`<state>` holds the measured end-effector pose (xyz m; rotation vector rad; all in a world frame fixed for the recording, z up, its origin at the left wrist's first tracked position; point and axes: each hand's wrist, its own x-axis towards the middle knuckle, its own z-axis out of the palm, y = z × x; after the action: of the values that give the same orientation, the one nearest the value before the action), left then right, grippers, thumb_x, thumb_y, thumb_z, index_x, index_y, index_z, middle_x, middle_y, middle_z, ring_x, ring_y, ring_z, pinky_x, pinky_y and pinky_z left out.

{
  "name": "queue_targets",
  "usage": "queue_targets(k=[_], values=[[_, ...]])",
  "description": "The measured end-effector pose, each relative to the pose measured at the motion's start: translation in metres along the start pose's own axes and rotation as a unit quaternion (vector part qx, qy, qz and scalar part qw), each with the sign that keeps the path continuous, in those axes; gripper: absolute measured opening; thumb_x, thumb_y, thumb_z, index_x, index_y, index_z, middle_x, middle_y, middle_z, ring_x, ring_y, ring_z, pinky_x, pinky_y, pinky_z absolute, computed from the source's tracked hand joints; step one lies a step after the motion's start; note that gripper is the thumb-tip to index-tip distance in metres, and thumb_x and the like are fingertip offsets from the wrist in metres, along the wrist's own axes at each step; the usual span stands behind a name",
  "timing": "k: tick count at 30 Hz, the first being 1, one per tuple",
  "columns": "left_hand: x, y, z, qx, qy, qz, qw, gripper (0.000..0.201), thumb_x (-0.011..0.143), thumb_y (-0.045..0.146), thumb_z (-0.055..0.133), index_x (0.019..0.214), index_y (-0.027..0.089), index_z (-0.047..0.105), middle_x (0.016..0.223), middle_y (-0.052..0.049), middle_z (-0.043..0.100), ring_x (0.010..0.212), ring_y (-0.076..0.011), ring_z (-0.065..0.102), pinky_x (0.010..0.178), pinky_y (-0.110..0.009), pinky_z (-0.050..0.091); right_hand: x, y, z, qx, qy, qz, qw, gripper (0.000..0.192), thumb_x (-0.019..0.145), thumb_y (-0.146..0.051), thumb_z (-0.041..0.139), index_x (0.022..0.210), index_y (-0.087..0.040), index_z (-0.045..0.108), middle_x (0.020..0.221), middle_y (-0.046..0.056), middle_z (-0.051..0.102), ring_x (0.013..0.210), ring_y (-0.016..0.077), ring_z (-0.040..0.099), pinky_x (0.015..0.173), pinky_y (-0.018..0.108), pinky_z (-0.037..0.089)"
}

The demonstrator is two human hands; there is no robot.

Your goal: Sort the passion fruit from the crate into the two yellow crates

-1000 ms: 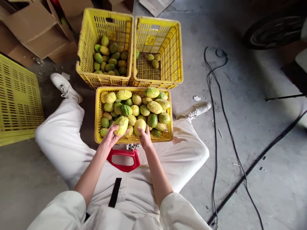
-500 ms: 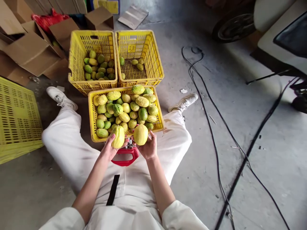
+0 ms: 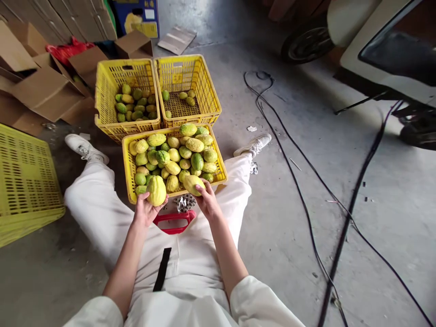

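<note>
My left hand (image 3: 145, 211) is closed around a large, ribbed yellow fruit (image 3: 157, 190), holding it from below and the side. A smoother oval yellow fruit (image 3: 193, 184) is gripped in my right hand (image 3: 208, 202), tilted over the front edge of the near crate. That shallow yellow crate (image 3: 128, 184) lies between my legs, filled with several yellow and green fruits (image 3: 173, 168), some warty. Below the hands are a red handle (image 3: 174, 230) and a shiny, dotted silvery thing (image 3: 185, 203) whose kind I cannot make out.
Two deeper yellow crates (image 3: 101, 97) (image 3: 208, 88) stand behind, with fruit at the bottom. Another yellow crate (image 3: 29, 181) is at left. Cardboard boxes (image 3: 47, 93) crowd the back left. Black cables (image 3: 344, 240) cross the floor at right, near a parked vehicle (image 3: 371, 59).
My hands have moved apart. The right-hand fruit has turned from upright to tilted, and the left-hand one has shifted left. My view has swung slightly right.
</note>
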<state>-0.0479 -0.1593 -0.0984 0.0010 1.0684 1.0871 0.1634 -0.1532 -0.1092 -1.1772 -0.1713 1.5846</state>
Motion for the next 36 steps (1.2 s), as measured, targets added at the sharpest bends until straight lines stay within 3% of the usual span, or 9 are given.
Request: queue_targets(k=[3,7,12,15,21,28,36], values=[[0.004,-0.002,-0.003,-0.014,-0.001,0.014,1.0,0.048,0.074,0.028,0.065,0.122,0.025,0.064,0.098,-0.005,0.074,0.099,-0.0268,0.071,0.079,-0.037,0.061,-0.003,-0.002,0.002,-0.027,-0.003,-0.011,1.0,0.057,0.053,-0.032,0.091,0.1,-0.025,0.06,0.092,-0.003,0.07,0.085,0.015,0.067,0.081,0.027,0.055],[0.008,-0.004,-0.007,-0.007,0.002,0.017,1.0,0.044,0.075,0.025,0.066,0.119,0.024,0.065,0.096,-0.005,0.075,0.087,-0.0237,0.072,0.075,-0.034,0.062,-0.007,0.0,0.004,-0.096,0.028,-0.075,0.992,0.069,0.049,-0.033,0.093,0.105,-0.026,0.055,0.09,-0.002,0.068,0.086,0.0172,0.065,0.079,0.031,0.056],[0.01,-0.002,-0.009,-0.043,0.0,-0.001,0.999,0.028,0.075,0.029,0.066,0.1,0.019,0.068,0.088,-0.007,0.073,0.077,-0.0209,0.071,0.068,-0.031,0.062,-0.013,-0.003,0.005,-0.219,0.011,-0.201,0.955,0.068,0.05,-0.035,0.094,0.105,-0.024,0.056,0.109,0.005,0.066,0.101,0.023,0.063,0.088,0.038,0.054],[0.009,-0.001,-0.009,-0.059,0.001,-0.021,0.998,0.027,0.078,0.033,0.063,0.098,0.017,0.068,0.085,-0.009,0.072,0.075,-0.02,0.069,0.066,-0.029,0.061,-0.018,-0.008,0.009,-0.257,-0.013,-0.243,0.935,0.066,0.051,-0.032,0.093,0.108,-0.025,0.06,0.117,0.006,0.064,0.109,0.0245,0.061,0.093,0.038,0.052],[0.009,0.0,-0.005,-0.083,-0.007,-0.017,0.996,0.033,0.079,0.031,0.065,0.109,0.018,0.066,0.091,-0.008,0.073,0.078,-0.0201,0.07,0.068,-0.029,0.061,-0.021,-0.006,0.015,-0.19,-0.074,-0.162,0.965,0.065,0.053,-0.027,0.092,0.109,-0.028,0.06,0.109,0.002,0.064,0.095,0.0201,0.063,0.082,0.034,0.057],[0.01,-0.003,-0.003,-0.074,0.009,-0.03,0.997,0.043,0.081,0.026,0.061,0.122,0.016,0.064,0.087,-0.008,0.073,0.074,-0.0192,0.069,0.07,-0.03,0.06,-0.017,0.01,0.009,-0.137,-0.046,-0.12,0.982,0.063,0.05,-0.027,0.094,0.102,-0.026,0.058,0.095,-0.002,0.062,0.083,0.0153,0.06,0.076,0.029,0.054],[0.013,-0.004,-0.004,-0.078,-0.018,-0.031,0.996,0.041,0.081,0.026,0.061,0.121,0.017,0.063,0.09,-0.008,0.074,0.082,-0.0211,0.071,0.074,-0.032,0.06,-0.03,-0.003,0.015,-0.039,-0.108,-0.087,0.99,0.075,0.055,-0.035,0.092,0.121,-0.035,0.058,0.111,0.001,0.068,0.098,0.0212,0.064,0.084,0.035,0.056]])
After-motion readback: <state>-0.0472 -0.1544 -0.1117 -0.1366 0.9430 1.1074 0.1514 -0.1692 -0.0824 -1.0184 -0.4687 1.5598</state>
